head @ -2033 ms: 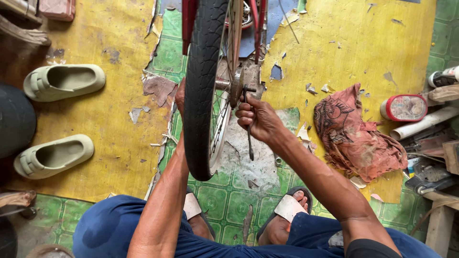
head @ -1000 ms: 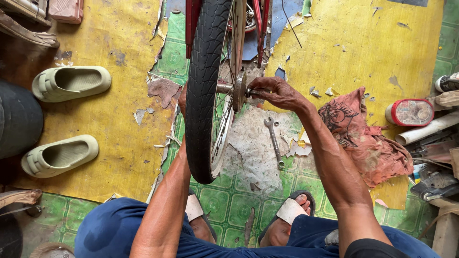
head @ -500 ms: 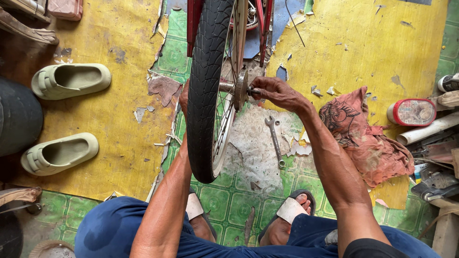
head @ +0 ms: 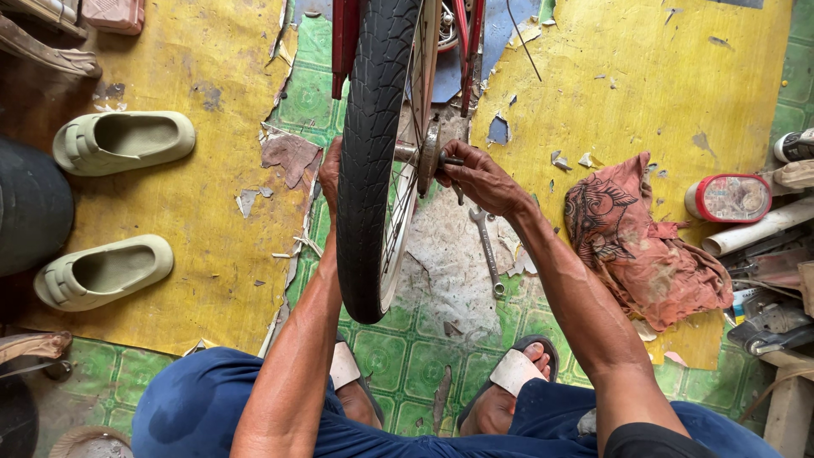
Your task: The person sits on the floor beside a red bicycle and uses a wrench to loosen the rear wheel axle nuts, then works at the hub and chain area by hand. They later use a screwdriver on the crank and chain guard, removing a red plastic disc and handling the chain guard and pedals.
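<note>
Wheel: a bicycle wheel (head: 373,161) with a black tyre stands upright in front of you, edge-on, its axle running left to right across your view.
Hub: the hub (head: 426,158) sits at the wheel's middle, on its right face, with the axle end poking out toward your right hand.
Right hand: your right hand (head: 480,180) is at the hub, fingers pinched around the small fitting on the axle end; it touches the wheel's right side.
Left hand: your left hand (head: 331,174) is on the wheel's left side, mostly hidden behind the tyre; you cannot tell whether it grips anything or only rests there.
Key relation: the axle points straight into your right hand, which is the nearer hand to the fitting.
Wrench: a slim metal wrench (head: 487,250) lies on the floor just right of the wheel, below your right hand, its length running away from you.
Rag: a crumpled reddish rag (head: 640,246) lies further right of the wheel.
Shoes: two pale clogs (head: 119,142) sit well left of the wheel.
</note>
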Motion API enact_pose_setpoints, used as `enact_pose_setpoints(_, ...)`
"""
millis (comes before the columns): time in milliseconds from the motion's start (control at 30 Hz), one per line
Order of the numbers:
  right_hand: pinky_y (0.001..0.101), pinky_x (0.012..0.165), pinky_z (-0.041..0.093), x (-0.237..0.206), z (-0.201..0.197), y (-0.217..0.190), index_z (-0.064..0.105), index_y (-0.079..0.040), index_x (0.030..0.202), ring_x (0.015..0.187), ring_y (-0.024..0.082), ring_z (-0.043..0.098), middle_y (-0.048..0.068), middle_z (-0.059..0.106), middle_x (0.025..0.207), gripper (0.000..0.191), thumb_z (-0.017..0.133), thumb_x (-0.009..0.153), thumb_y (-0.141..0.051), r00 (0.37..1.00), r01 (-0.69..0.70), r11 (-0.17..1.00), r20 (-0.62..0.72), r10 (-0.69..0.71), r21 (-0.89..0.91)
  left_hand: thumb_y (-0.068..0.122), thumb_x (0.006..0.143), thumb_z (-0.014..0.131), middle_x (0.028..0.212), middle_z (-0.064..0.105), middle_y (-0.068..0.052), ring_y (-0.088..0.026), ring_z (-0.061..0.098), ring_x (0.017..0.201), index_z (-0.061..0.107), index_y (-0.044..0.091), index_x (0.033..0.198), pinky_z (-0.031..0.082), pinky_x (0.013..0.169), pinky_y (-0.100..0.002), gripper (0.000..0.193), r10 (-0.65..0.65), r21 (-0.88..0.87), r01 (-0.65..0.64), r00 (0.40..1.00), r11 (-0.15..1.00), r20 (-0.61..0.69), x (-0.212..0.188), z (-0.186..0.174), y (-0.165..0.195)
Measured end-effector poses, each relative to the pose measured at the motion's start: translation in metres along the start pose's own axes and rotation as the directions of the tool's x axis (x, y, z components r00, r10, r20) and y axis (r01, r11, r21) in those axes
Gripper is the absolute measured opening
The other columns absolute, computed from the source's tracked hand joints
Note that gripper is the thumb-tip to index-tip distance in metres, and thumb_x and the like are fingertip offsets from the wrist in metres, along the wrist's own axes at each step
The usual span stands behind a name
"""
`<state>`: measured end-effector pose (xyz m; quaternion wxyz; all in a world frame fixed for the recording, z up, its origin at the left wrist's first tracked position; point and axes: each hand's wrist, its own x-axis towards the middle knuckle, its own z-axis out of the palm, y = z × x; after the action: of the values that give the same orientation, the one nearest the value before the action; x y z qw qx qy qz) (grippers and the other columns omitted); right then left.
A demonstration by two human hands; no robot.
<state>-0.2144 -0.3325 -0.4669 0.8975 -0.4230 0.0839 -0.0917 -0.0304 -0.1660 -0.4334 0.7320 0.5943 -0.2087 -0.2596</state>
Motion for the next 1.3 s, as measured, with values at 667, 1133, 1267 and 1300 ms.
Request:
enact_pose_setpoints(667, 0.0413, 0.075, 0.059, -0.044, 0.03, 0.075, 0.069, -0.005, 0.121, 0.09, 0.024, 0.07, 0.014, 0.076, 0.101, 0.024, 0.063, 0.104, -0.021, 0.792, -0.219, 0.376, -0.389, -0.47, -0.9, 0.02, 0.103, 0.067, 0.101, 0.069, -0.001, -0.006, 0.063, 0.083, 0.066, 0.002, 0.114, 0.054, 0.066, -0.024, 0.022, 0.088, 0.067, -0.088, 0.996, 0.994, 0.001, -0.003, 0.007, 0.001)
enact_pose_setpoints(1133, 0.0287, 0.051, 0.054, -0.082, 0.149, 0.027, 0.041, -0.006, 0.133, 0.061, 0.015, 0.068, 0.016, 0.073, 0.087, 0.028, 0.047, 0.111, -0.02, 0.824, 0.243, 0.722, -0.256, -0.506, -0.648, 0.014, 0.093, 0.076, 0.1, 0.069, -0.001, -0.009, 0.065, 0.085, 0.066, 0.001, 0.112, 0.055, 0.069, -0.025, 0.026, 0.113, 0.024, -0.113, 0.993, 0.993, 0.025, -0.002, 0.004, 0.003)
enact_pose_setpoints(1267, 0.0273, 0.061, 0.058, -0.069, 0.143, -0.019, 0.052, -0.005, 0.133, 0.074, 0.013, 0.074, 0.014, 0.078, 0.099, 0.032, 0.04, 0.116, -0.03, 0.763, 0.419, 0.537, -0.036, -0.645, -0.732, 0.013, 0.095, 0.076, 0.1, 0.07, -0.005, -0.012, 0.062, 0.093, 0.068, -0.002, 0.11, 0.054, 0.079, -0.028, 0.024, 0.268, 0.213, -0.271, 0.962, 0.939, 0.044, 0.0, -0.001, 0.0)
enact_pose_setpoints(1300, 0.0278, 0.063, 0.058, -0.066, 0.141, -0.03, 0.05, -0.004, 0.135, 0.076, 0.013, 0.074, 0.013, 0.077, 0.1, 0.035, 0.042, 0.115, -0.032, 0.75, 0.443, 0.491, 0.01, -0.662, -0.75, 0.014, 0.095, 0.076, 0.1, 0.07, -0.005, -0.012, 0.062, 0.093, 0.068, -0.003, 0.109, 0.053, 0.08, -0.029, 0.023, 0.286, 0.251, -0.289, 0.957, 0.924, 0.048, 0.001, -0.003, -0.001)
